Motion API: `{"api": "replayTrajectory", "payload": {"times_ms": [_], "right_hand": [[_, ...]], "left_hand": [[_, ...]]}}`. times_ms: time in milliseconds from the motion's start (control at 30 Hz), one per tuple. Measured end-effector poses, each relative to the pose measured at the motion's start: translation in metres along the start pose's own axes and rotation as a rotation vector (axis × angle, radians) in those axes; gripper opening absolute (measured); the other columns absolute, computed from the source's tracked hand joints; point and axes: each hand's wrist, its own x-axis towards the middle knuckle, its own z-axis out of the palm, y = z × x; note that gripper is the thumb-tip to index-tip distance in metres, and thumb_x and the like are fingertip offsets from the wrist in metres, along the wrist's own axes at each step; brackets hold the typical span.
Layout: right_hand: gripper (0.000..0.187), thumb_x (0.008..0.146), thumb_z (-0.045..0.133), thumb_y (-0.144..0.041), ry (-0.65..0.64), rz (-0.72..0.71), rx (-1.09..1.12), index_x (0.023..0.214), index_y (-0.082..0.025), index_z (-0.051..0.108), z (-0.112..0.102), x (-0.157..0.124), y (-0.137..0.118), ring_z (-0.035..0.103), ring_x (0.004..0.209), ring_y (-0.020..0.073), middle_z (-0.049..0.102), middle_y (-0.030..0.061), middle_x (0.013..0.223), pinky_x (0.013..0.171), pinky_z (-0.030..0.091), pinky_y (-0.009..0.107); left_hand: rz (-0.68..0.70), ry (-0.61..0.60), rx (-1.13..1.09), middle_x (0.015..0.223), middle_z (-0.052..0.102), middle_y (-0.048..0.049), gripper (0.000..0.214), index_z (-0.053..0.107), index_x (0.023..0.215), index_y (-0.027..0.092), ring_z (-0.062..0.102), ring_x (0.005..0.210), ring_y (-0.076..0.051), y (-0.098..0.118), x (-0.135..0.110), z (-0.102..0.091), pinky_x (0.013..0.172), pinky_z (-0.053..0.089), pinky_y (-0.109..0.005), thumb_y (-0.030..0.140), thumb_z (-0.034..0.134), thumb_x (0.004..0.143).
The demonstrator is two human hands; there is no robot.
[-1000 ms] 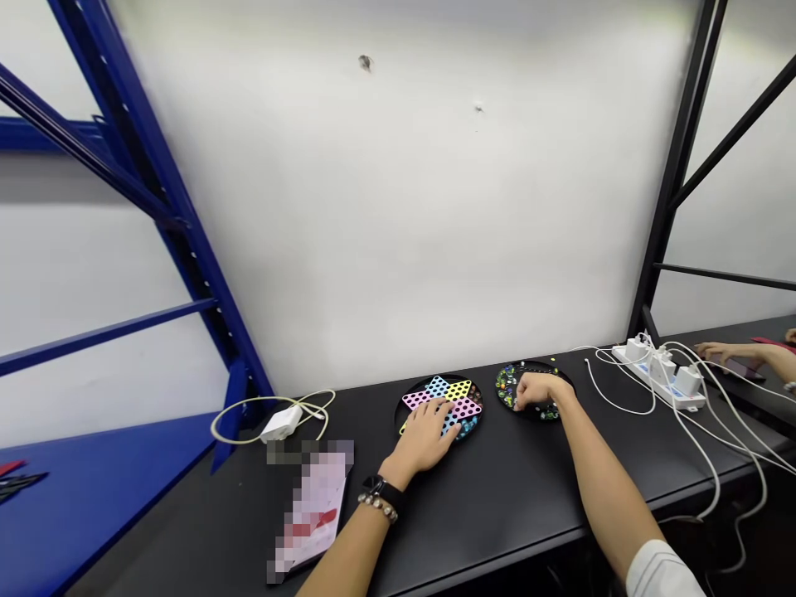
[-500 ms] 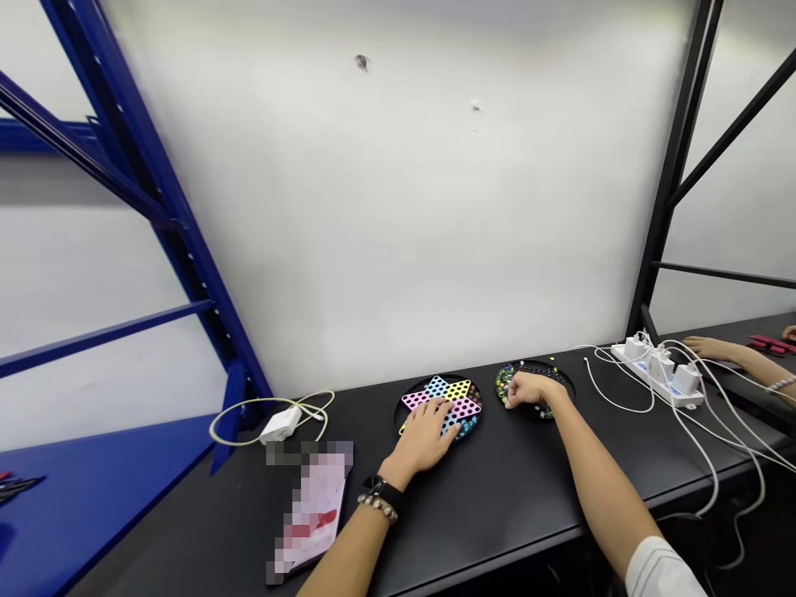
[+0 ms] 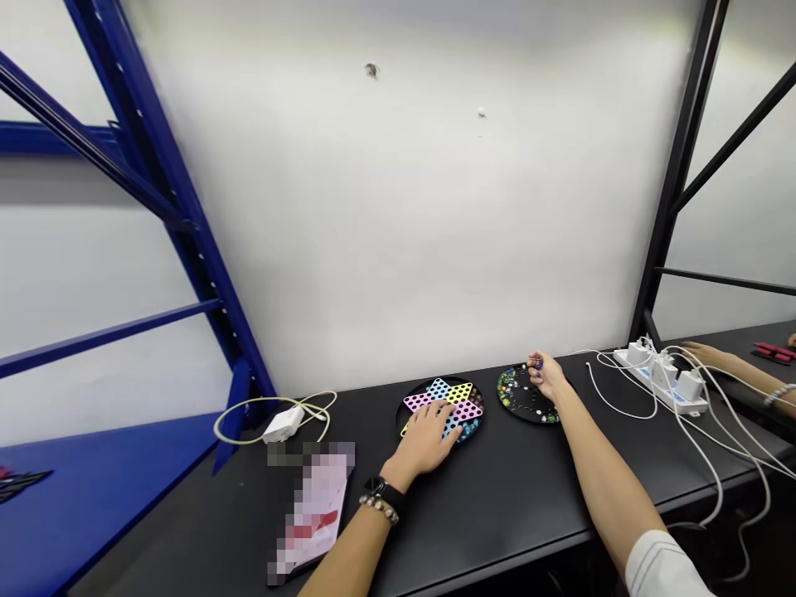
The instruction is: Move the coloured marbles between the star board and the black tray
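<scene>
Front edge: the black table (image 3: 497, 497) ends along a slanting edge that runs beneath the right forearm.
Room between forearms: dark tabletop stretches from that edge up to the two trays.
Left side: a flat pink-screened device (image 3: 320, 510), partly pixelated, lies beside the left forearm.
Left hand: (image 3: 426, 438) palm down, fingers slightly spread and flat on the star board (image 3: 458, 392), gripping nothing.
Star board: sits in a round black tray, coloured marbles (image 3: 466, 429) around its points.
Gap: a narrow strip of table parts that tray from the marble tray (image 3: 516, 406).
Right hand: (image 3: 547, 379) over the marble tray's right part, wrist turned, fingers curled round what look like dark blue marbles (image 3: 539, 364), though they're small from here.
Right side: white power strip (image 3: 652, 384), loose cables, another person's hand (image 3: 701, 351) beyond.
Back: white wall (image 3: 423, 232) close behind both trays.
</scene>
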Motion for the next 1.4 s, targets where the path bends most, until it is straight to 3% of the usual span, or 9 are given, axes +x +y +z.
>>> {"api": "replayTrajectory", "payload": {"times_ms": [133, 233, 300, 367, 500, 667, 833, 1000, 1400], "right_hand": [[0.030, 0.090, 0.035, -0.035, 0.031, -0.011, -0.160, 0.091, -0.017, 0.059, 0.014, -0.001, 0.012, 0.061, 0.075, 0.0172, 0.065, 0.0102, 0.091, 0.057, 0.044, 0.024], [0.034, 0.089, 0.038, -0.026, -0.002, -0.038, -0.515, 0.111, -0.018, 0.063, 0.022, -0.007, 0.014, 0.058, 0.110, 0.0235, 0.063, 0.0125, 0.119, 0.083, 0.045, 0.029], [0.044, 0.089, 0.038, -0.023, -0.064, -0.043, -0.795, 0.129, -0.019, 0.056, 0.025, -0.012, 0.012, 0.055, 0.118, 0.0257, 0.060, 0.0130, 0.129, 0.093, 0.042, 0.033], [0.049, 0.088, 0.041, -0.023, -0.115, -0.040, -0.917, 0.136, -0.019, 0.052, 0.027, -0.014, 0.011, 0.056, 0.119, 0.0281, 0.059, 0.0144, 0.131, 0.096, 0.040, 0.036], [0.046, 0.085, 0.047, -0.024, -0.178, -0.038, -0.928, 0.129, -0.018, 0.058, 0.025, -0.010, 0.010, 0.058, 0.116, 0.0294, 0.063, 0.0148, 0.125, 0.093, 0.042, 0.036], [0.035, 0.090, 0.042, -0.027, -0.252, -0.040, -0.889, 0.116, -0.020, 0.065, 0.018, -0.001, 0.014, 0.065, 0.100, 0.0211, 0.070, 0.0080, 0.112, 0.081, 0.045, 0.026], [0.038, 0.095, 0.038, -0.042, -0.188, -0.044, -0.942, 0.114, -0.021, 0.063, 0.026, -0.007, 0.013, 0.064, 0.102, 0.0252, 0.069, 0.0110, 0.112, 0.081, 0.043, 0.030], [0.036, 0.095, 0.039, -0.038, -0.197, -0.095, -1.088, 0.122, -0.022, 0.058, 0.040, -0.016, 0.005, 0.062, 0.107, 0.0293, 0.066, 0.0140, 0.118, 0.083, 0.043, 0.035], [0.034, 0.096, 0.040, -0.038, -0.245, -0.174, -1.177, 0.121, -0.021, 0.054, 0.051, -0.020, -0.002, 0.063, 0.106, 0.0287, 0.067, 0.0141, 0.115, 0.082, 0.043, 0.035]], "left_hand": [[-0.001, -0.002, 0.000, 0.138, 0.050, -0.0089, 0.047, 0.052, 0.130, 0.025, 0.044, 0.126, -0.030, 0.000, 0.000, 0.001, 0.106, 0.035, -0.047, 0.050, 0.037, 0.093], [0.001, -0.004, 0.003, 0.138, 0.050, -0.0093, 0.048, 0.053, 0.130, 0.024, 0.044, 0.126, -0.030, 0.001, 0.000, 0.000, 0.106, 0.036, -0.046, 0.050, 0.037, 0.093], [-0.001, -0.002, 0.003, 0.137, 0.050, -0.0093, 0.047, 0.053, 0.130, 0.024, 0.045, 0.126, -0.030, 0.001, 0.000, 0.000, 0.106, 0.036, -0.046, 0.050, 0.038, 0.093], [-0.007, -0.001, 0.001, 0.138, 0.050, -0.0093, 0.047, 0.052, 0.131, 0.024, 0.044, 0.127, -0.030, 0.000, 0.000, 0.000, 0.106, 0.035, -0.046, 0.050, 0.038, 0.093], [-0.002, -0.002, -0.004, 0.139, 0.050, -0.0092, 0.047, 0.053, 0.131, 0.024, 0.044, 0.127, -0.030, -0.001, -0.001, 0.000, 0.106, 0.036, -0.046, 0.049, 0.038, 0.093], [-0.008, -0.007, -0.005, 0.139, 0.050, -0.0093, 0.046, 0.054, 0.130, 0.024, 0.044, 0.128, -0.030, 0.000, -0.002, -0.002, 0.108, 0.035, -0.047, 0.048, 0.039, 0.093], [-0.028, -0.033, -0.002, 0.142, 0.048, -0.0099, 0.048, 0.052, 0.132, 0.023, 0.042, 0.130, -0.031, 0.002, -0.003, -0.005, 0.108, 0.034, -0.048, 0.048, 0.039, 0.093], [-0.029, -0.033, 0.007, 0.143, 0.047, -0.0096, 0.048, 0.052, 0.132, 0.024, 0.042, 0.131, -0.031, 0.002, -0.003, -0.005, 0.108, 0.035, -0.048, 0.048, 0.039, 0.093], [-0.014, -0.005, -0.008, 0.138, 0.051, -0.0088, 0.046, 0.053, 0.129, 0.026, 0.045, 0.125, -0.029, -0.001, -0.003, -0.003, 0.106, 0.035, -0.046, 0.050, 0.038, 0.093]]}}
